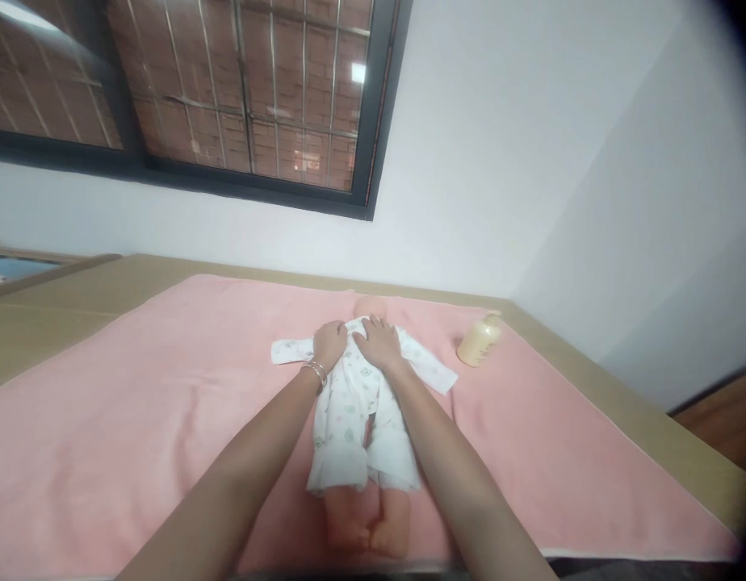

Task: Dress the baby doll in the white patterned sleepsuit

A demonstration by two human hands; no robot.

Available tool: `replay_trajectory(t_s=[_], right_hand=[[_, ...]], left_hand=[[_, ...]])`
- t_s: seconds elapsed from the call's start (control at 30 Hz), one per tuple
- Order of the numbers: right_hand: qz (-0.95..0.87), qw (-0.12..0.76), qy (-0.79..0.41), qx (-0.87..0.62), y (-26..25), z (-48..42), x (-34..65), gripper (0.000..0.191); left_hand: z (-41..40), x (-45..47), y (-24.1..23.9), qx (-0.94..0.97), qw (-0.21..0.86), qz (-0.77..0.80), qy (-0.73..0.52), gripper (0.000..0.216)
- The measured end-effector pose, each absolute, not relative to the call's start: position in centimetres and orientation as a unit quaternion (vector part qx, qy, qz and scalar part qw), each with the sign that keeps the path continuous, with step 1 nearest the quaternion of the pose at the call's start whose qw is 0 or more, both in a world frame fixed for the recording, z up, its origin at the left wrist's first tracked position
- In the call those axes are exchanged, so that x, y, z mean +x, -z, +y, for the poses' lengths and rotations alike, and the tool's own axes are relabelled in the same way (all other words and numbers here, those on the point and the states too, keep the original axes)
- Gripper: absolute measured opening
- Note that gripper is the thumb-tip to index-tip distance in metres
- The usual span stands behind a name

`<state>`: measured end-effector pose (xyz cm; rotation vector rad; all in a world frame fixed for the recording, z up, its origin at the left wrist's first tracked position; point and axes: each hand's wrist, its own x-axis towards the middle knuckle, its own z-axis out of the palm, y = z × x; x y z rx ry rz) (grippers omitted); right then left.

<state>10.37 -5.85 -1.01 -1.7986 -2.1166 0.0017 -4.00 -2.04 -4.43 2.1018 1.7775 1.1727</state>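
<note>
A baby doll (370, 307) lies on its back on a pink towel (136, 403), head away from me, bare legs (366, 520) toward me. It wears a white printed garment (349, 403) with sleeves spread to both sides. My left hand (328, 342) rests on the doll's left chest and shoulder, fingers curled over the cloth; a metal bangle (316, 372) circles that wrist. My right hand (379, 342) lies on the garment near the collar, fingers curled down onto the cloth. Both hands sit close together at the neckline.
A cream lotion bottle (479, 340) lies on the towel right of the doll. The towel covers a tan table (651, 428) set against a white wall. A dark-framed window (228, 97) is above left. Wooden floor (724, 420) shows at right.
</note>
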Motion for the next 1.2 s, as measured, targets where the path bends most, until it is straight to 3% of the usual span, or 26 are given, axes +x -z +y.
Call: replay_trajectory(t_s=[1.2], right_hand=[[-0.748, 0.162, -0.006, -0.643, 0.6, -6.1, 10.25, 0.057]], left_hand=[[-2.15, -3.99, 4.24, 0.703, 0.07, 0.596, -0.381, 0.034]])
